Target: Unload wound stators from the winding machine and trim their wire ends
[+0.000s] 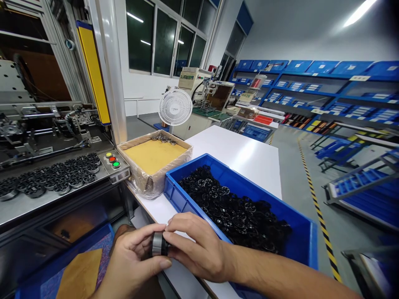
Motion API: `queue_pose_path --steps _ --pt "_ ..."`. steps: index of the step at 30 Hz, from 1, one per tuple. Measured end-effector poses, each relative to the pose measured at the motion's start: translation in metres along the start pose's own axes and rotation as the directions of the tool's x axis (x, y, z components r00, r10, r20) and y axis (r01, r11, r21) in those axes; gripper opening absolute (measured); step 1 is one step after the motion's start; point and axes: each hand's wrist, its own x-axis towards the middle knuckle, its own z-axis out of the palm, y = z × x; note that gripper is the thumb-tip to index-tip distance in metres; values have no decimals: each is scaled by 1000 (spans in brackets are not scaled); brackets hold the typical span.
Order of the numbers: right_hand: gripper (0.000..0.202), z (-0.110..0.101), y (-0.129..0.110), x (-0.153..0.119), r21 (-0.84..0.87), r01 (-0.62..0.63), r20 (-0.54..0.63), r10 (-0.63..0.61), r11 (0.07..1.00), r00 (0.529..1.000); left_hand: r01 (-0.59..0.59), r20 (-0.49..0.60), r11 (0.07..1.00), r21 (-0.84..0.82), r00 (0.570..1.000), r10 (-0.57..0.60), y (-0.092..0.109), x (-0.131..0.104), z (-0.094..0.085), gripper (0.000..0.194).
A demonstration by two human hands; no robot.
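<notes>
A round black and grey metal part (158, 244) is held between my two hands at the lower middle, over the white table's near edge. My left hand (134, 255) grips it from the left, thumb below and fingers above. From the right, my right hand (199, 245) has its fingertips pressed on the dark face of the same part. Just beyond my right hand stands a blue bin (249, 187) holding many black plastic pieces (237, 211). Many similar round parts (62, 174) sit on the metal bench at the left.
An open carton (146, 189) lined with plastic holds a yellow sheet and several round parts. Beside it are a button box (116, 166) and a machine (46, 124). A white fan (175, 107) stands behind the carton. The white table (243, 153) extends beyond the bin.
</notes>
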Motion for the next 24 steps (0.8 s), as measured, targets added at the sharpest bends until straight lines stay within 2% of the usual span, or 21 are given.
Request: queue_pose_path --steps 5,9,14,17,21,23,24 --pt "24 -3 1 1 -28 25 19 -25 999 1000 89 -6 993 76 996 -89 1 -2 -2 51" --pt "25 -4 1 4 -46 86 23 -85 995 996 100 -11 994 46 995 -100 -4 -3 -3 54" --pt "26 -4 -3 5 -47 53 55 -50 998 997 136 59 990 35 989 -138 -5 -3 -6 54" --pt "25 -3 -3 5 -65 69 61 -65 996 996 86 104 992 89 990 -95 -12 -3 -10 55" --pt "25 0 -6 3 -138 47 91 -34 989 995 -96 121 966 239 990 68 -30 -7 -10 55" --pt "25 2 -6 -2 -187 4 116 18 982 993 -197 153 915 351 977 152 -31 -9 -12 56" --pt "26 3 -3 -7 -200 -10 132 37 980 991 -225 135 864 451 974 183 -28 -11 -16 57"
